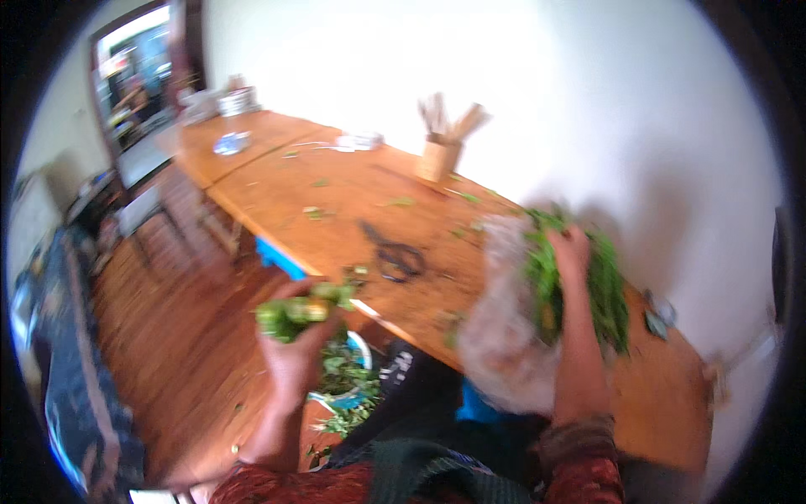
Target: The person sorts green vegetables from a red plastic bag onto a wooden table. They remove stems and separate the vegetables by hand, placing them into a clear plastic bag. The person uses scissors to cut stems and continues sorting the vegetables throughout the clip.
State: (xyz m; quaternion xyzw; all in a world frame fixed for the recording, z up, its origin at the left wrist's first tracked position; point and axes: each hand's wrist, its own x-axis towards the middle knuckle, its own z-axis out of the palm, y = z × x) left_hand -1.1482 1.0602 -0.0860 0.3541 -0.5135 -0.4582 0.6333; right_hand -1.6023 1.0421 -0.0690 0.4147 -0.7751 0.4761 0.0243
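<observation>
My left hand [296, 353] holds a bunch of green stems [296, 312], cut ends showing, over the floor beside the table's front edge. At the right, my right hand [572, 255] is on a pile of leafy greens [604, 283]; blur hides whether the fingers are closed on them. The pile lies partly against a translucent plastic bag [504, 340] that hangs over the table edge. Dark-handled scissors [397, 257] rest on the wooden table [327, 233] between my hands. Below my left hand, a blue-and-white basin [365, 353] contains green leaves and trimmings [337, 372].
Leaf scraps [313, 213] are scattered over the tabletop. A wooden holder [439, 157] with sticks stands near the wall. Farther left are a clear container [232, 143] and a metal can [238, 101]. A dark cloth-covered seat [82, 365] lines the left side; a doorway [135, 94] opens beyond.
</observation>
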